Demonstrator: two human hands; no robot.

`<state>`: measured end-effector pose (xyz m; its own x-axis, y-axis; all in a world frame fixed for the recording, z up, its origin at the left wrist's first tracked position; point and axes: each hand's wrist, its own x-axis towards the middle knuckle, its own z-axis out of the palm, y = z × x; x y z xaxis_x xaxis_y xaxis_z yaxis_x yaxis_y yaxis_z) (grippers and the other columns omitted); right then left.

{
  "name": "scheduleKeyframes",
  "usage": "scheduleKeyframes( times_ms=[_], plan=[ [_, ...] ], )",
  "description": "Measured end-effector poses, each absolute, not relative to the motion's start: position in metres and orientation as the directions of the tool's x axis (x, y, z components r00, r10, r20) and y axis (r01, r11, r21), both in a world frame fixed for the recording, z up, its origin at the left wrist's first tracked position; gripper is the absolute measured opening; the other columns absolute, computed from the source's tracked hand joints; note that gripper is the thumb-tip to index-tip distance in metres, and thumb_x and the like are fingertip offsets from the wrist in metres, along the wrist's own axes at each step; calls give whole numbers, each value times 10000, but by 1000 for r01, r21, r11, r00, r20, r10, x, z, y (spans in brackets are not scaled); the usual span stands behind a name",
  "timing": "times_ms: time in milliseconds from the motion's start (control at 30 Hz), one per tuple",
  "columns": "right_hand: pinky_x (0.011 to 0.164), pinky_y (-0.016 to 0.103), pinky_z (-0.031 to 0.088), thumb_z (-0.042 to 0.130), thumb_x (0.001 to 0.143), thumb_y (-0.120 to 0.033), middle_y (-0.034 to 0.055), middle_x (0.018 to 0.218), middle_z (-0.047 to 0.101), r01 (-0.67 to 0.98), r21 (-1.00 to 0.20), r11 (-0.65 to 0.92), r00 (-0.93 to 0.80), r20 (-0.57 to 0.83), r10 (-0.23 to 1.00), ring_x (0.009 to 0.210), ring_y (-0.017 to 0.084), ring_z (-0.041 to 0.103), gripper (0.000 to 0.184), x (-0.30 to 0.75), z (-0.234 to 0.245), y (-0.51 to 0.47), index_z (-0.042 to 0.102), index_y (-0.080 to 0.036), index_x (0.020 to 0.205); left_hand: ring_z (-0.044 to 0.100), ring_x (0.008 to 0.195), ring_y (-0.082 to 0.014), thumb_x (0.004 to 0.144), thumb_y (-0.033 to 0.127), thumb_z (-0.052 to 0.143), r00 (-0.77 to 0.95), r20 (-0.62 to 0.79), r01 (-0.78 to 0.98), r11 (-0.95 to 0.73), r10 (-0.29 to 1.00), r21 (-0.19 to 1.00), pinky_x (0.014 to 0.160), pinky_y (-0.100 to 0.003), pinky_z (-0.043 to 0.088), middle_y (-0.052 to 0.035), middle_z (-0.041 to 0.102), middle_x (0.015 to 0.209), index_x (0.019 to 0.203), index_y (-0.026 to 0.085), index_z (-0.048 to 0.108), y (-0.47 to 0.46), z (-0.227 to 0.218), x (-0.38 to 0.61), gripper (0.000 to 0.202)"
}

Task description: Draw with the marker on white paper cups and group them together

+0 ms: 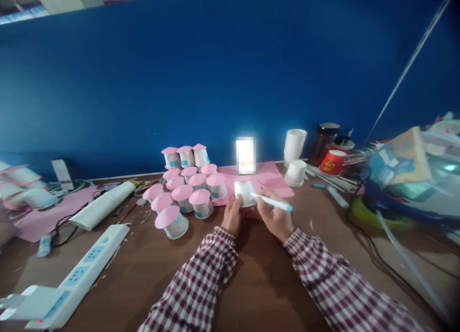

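My left hand is closed around the left side of a small white paper cup, which has faint bluish marks low on its side. In my right hand is a white marker pen with a light blue end. Its tip points at the cup's side; whether it touches I cannot tell. Left of my hands stand several finished-looking white paper cups with pink cone tops, one of them a capped cup at the front. Behind the held cup lies a sheet of pink paper.
A power strip with a plugged-in charger lies at front left, near a long stack of cups. At the right are upright cups, a red cup, a marker cap and a bulky bag. A bright light glows behind.
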<state>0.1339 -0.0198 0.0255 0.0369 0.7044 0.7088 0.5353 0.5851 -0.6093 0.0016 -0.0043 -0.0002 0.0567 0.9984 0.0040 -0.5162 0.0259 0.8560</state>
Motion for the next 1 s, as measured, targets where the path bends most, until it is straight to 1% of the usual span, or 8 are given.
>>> scheduleKeyframes(
  times_ms=[300, 500, 867, 1000],
  plan=[
    [621, 220, 481, 513, 862, -298, 9, 720, 638, 520, -629, 578, 48, 697, 715, 629, 119, 586, 140, 135, 25, -19, 591, -184, 841, 623, 897, -217, 782, 441, 604, 69, -1, -542, 38, 998, 840, 768, -350, 524, -102, 640, 1011, 1061, 149, 572, -6, 3, 2, 405],
    [625, 236, 492, 517, 859, -307, 23, 734, 653, 525, -632, 570, 58, 695, 717, 640, 132, 600, 145, 136, 25, -19, 595, -184, 860, 626, 896, -219, 783, 429, 605, 59, -9, -546, 40, 998, 837, 757, -342, 529, -104, 646, 1005, 1050, 149, 574, -8, 6, 3, 388],
    [625, 243, 498, 523, 853, -305, 24, 729, 652, 520, -640, 565, 73, 693, 717, 637, 136, 603, 140, 137, 24, -17, 588, -181, 858, 622, 921, -228, 806, 421, 574, 57, -15, -536, 43, 998, 843, 765, -353, 526, -119, 635, 1054, 1105, 145, 559, -9, 7, 3, 407],
    [613, 238, 498, 517, 856, -308, 27, 754, 656, 513, -641, 571, 83, 699, 710, 646, 133, 607, 149, 137, 23, -16, 590, -179, 875, 624, 916, -231, 792, 430, 588, 54, -28, -541, 53, 998, 839, 747, -346, 527, -114, 637, 1059, 1104, 151, 560, -9, 7, 3, 419]
  ],
)
